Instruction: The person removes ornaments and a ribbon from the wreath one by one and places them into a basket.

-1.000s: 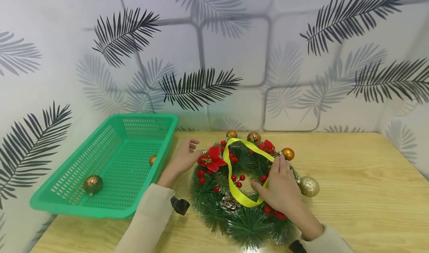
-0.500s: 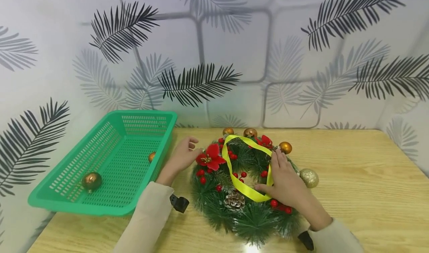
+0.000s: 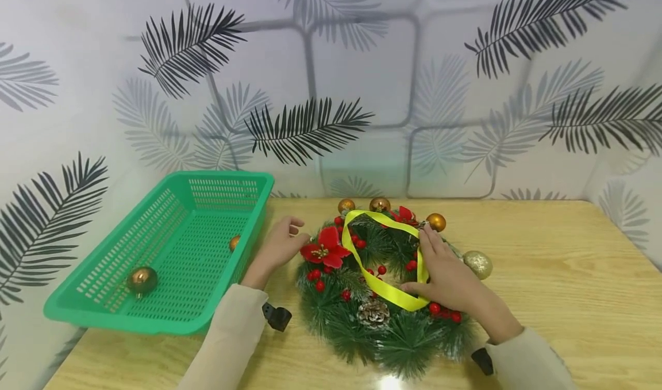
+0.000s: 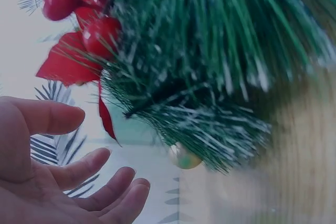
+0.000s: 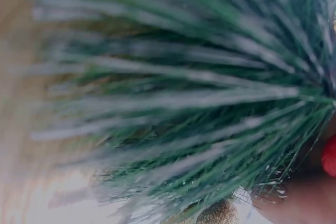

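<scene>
A green Christmas wreath (image 3: 351, 332) lies on the table, trimmed with red berries, a pinecone (image 3: 374, 313) and a red poinsettia (image 3: 326, 248). Across its ring lies a loop of yellow ribbon (image 3: 390, 294). My right hand (image 3: 449, 278) rests on the wreath's right side, its fingers straight and its thumb reaching over the ribbon. Just left of the poinsettia is my left hand (image 3: 279, 245); the left wrist view shows its fingers (image 4: 97, 169) loosely bent with nothing in them. Needles fill most of the right wrist view and largely hide the right hand there.
Several baubles edge the wreath, among them a glittery gold bauble (image 3: 477, 265) at its right and an orange bauble (image 3: 436, 222) behind the right fingertips. A green plastic basket (image 3: 124, 323) at the left holds a bronze bauble (image 3: 142, 280) and an orange one (image 3: 234, 243).
The wreath has turned counterclockwise: its pinecone moved right and the back baubles moved left. My right hand shifted slightly right on it. My left hand has hardly moved.
</scene>
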